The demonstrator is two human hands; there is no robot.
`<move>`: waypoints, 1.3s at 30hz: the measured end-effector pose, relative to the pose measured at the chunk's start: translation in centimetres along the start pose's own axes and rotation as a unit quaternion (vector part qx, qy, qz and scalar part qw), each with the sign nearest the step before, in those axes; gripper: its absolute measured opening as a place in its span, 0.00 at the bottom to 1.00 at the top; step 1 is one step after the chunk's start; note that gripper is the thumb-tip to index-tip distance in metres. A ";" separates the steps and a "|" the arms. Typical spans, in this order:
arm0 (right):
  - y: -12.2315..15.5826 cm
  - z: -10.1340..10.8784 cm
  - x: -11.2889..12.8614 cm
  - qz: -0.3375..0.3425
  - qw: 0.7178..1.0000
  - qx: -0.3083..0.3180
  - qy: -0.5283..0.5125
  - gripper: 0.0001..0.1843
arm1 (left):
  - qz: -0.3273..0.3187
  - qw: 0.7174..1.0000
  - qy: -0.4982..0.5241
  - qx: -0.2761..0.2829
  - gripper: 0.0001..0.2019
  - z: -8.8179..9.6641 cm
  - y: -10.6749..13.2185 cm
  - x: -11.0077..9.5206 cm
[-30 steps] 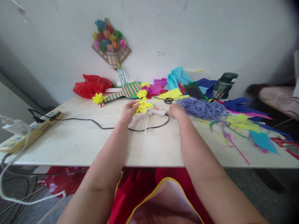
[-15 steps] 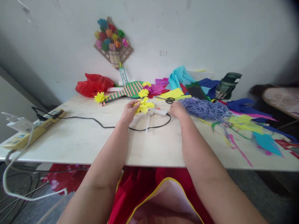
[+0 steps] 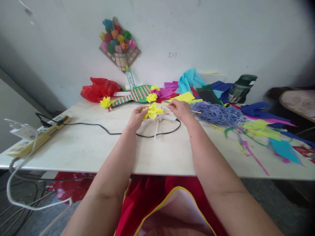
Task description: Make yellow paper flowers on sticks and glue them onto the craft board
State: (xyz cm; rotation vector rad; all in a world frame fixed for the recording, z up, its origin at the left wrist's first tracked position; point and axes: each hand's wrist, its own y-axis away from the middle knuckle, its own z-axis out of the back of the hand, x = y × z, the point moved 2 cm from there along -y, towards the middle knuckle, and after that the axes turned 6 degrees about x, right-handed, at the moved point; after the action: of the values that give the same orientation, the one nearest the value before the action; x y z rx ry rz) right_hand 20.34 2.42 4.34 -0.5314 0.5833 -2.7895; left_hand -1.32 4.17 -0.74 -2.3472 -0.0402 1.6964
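Note:
My left hand (image 3: 137, 117) pinches a yellow paper flower (image 3: 153, 111) with layered petals over the middle of the table. To its right, my right hand (image 3: 180, 109) is closed, fingertips together, on a thin wooden stick (image 3: 196, 112) whose end pokes out on the wrist side. Beneath the hands lies a white glue gun (image 3: 169, 118), a clear glue stick (image 3: 156, 130) jutting toward me. Behind both hands rests a green, striped guitar-shaped craft (image 3: 140, 94) decorated with yellow and magenta paper flowers. My right hand hides most of the scissors.
A power strip (image 3: 39, 137) sits at left, a black cord (image 3: 103, 129) running from it to the glue gun. On the right are tangled purple strands (image 3: 218, 114), coloured paper scraps and a dark green bottle (image 3: 242, 88). Red plastic (image 3: 99, 89) lies at back left.
My right hand has moved left and slightly up, toward the flower, and a wooden stick now shows in it. My left hand holds the flower in nearly the same spot.

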 end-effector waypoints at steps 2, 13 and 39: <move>0.0 -0.2 0.0 0.011 1.000 -0.003 -0.008 0.14 | 0.000 1.000 0.001 0.000 0.19 0.0 0.0 0.0; 0.0 -0.2 0.6 0.016 1.000 -0.009 -0.005 0.12 | 0.004 1.000 0.001 0.019 0.22 0.0 -0.1 0.2; -0.1 -0.7 0.6 0.022 1.000 -0.007 0.016 0.12 | 0.018 0.998 -0.015 0.050 0.20 -0.5 0.3 0.0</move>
State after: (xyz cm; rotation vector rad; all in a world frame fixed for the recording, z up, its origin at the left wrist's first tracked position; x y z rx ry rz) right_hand 19.55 2.62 3.98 -0.4730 0.6152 -2.7591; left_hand -0.89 3.79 -0.61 -2.2629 0.0800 1.7074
